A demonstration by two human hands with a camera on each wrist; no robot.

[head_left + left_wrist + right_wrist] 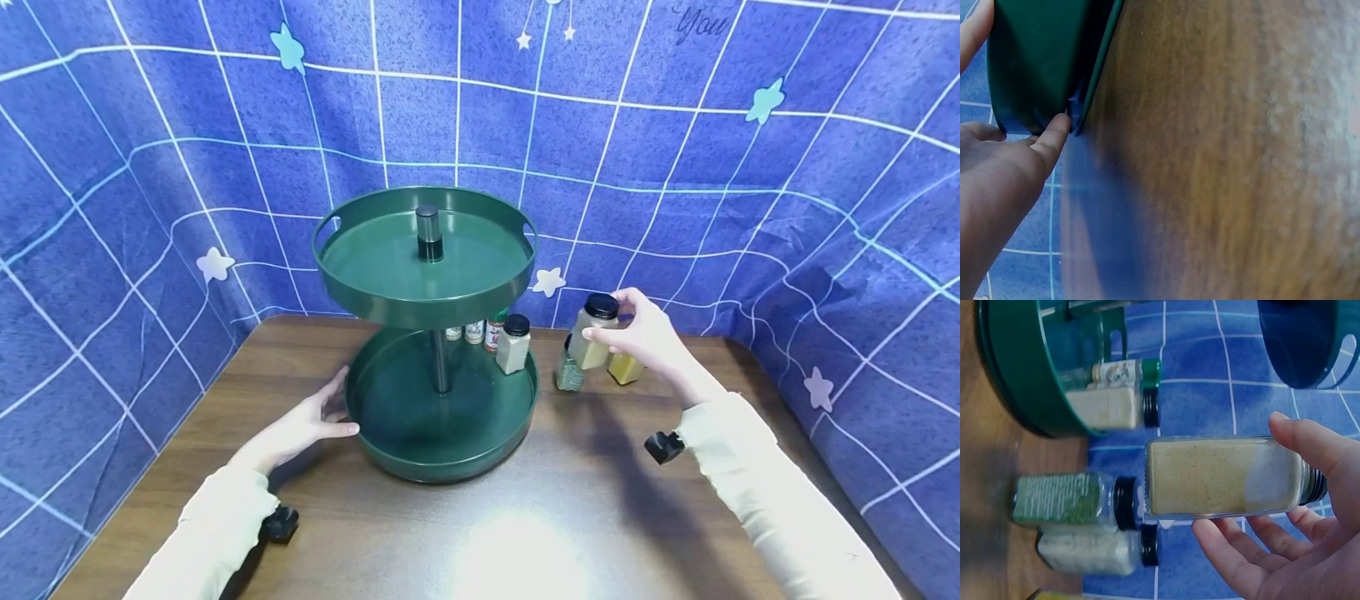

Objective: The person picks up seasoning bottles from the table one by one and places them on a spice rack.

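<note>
My right hand [651, 337] grips a square glass spice jar [1210, 478] of tan powder with a black lid, raised above the table to the right of a two-tier green turntable rack. Thumb and fingers pinch its sides near the lid in the right wrist view. With fingers fairly straight, my left hand [309, 425] touches the outer left side of the lower tray [442, 467]. On that tray, a black-lidded jar of pale powder [513, 350] stands at the right edge. Several small labelled bottles [474, 332] are behind it, partly hidden by the upper tray [427, 312].
Beneath the held jar stand a jar of green herbs [1063, 500], a jar of whitish contents [1088, 551] and a yellow-filled jar [625, 369]. A central post [440, 362] joins the two tiers. Blue grid-patterned cloth [637, 142] hangs behind the wooden table [600, 517].
</note>
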